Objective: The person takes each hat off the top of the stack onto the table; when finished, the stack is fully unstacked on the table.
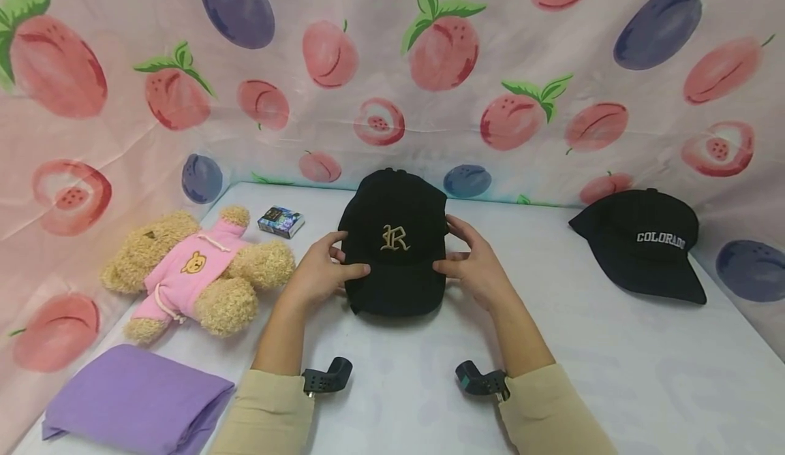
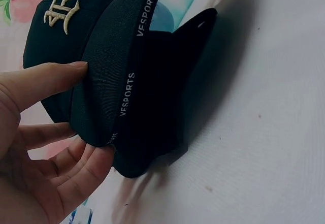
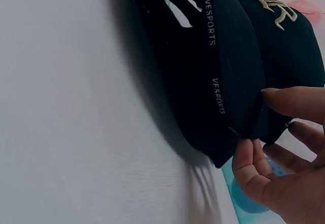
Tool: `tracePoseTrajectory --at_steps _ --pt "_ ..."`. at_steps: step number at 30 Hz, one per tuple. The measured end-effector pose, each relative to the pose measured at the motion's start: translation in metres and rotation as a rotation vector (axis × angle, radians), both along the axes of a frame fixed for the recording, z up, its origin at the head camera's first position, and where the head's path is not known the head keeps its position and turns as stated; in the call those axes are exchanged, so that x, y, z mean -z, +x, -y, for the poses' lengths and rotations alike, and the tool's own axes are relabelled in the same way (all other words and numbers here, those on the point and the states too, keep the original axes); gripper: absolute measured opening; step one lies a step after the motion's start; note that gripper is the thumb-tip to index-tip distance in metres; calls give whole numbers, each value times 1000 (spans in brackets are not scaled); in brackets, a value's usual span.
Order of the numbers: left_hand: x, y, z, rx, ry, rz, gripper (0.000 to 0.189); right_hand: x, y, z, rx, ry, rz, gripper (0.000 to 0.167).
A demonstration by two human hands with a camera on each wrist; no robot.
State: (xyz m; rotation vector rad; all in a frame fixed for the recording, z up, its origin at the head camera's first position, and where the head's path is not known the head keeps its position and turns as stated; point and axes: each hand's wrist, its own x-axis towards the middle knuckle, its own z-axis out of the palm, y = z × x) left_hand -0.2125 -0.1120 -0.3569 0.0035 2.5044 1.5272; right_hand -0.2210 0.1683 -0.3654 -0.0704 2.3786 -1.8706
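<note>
Between both hands is a black baseball cap (image 1: 401,203) with a gold embroidered letter R on its front, its brim toward me. My left hand (image 1: 320,269) grips the cap's left side, thumb on top by the brim and fingers around the edge. On the opposite side my right hand (image 1: 480,264) grips it the same way. In the left wrist view the brim's edge (image 2: 129,82) carries white VESPORTS lettering. The right wrist view shows the thumb on the brim (image 3: 238,61) and fingertips beneath it. The cap's far side is hidden from the head view.
At left lies a teddy bear (image 1: 193,264) in a pink hoodie, with a folded purple cloth (image 1: 135,397) in front of it. A small dark patterned box (image 1: 281,222) sits behind. Another black cap (image 1: 644,237) lettered COLORADO stands at right. Fruit-print fabric (image 1: 392,67) hangs behind the white table (image 1: 613,373).
</note>
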Motion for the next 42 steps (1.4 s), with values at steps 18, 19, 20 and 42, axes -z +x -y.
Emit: tracePoseTrajectory --at_steps 18,19,20,42 --pt "-11 2 -13 8 11 -72 87 -20 5 -13 12 72 -44 94" --pt "-11 2 -14 5 15 -74 87 -21 5 -13 13 74 -43 94" --pt "-11 3 -15 3 19 -73 86 -22 5 -13 15 77 -42 94" --pt "-18 10 -37 -19 -10 -135 85 -38 11 -32 13 115 -70 95"
